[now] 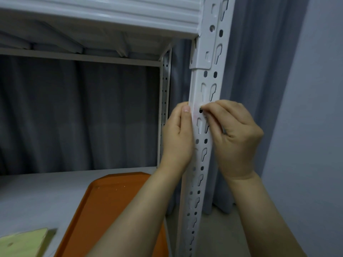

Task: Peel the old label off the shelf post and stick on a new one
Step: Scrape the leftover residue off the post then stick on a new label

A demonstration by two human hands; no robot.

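Frame ctr-right: faint pinkish label (195,110) lies on white shelf post (201,127), long axis vertical w/ post, btwn both hands; left hand (178,134) thumb presses its left edge, right hand (234,134) fingertips pinched shut at its right edge, nearer, holding cannot tell what.

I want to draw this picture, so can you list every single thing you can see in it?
shelf post: one, white with slots and holes, upright in the middle
label: one, pale pinkish, on the post between the fingertips
upper shelf: one, white, across the top
lower shelf: one, grey, bottom left
tray: one, orange, on the lower shelf
board: one, pale yellow-green, bottom left corner
curtain: one, grey, behind the shelving
wall: one, pale blue-grey, right
left hand: one, on the post's left edge
right hand: one, pinching at the label
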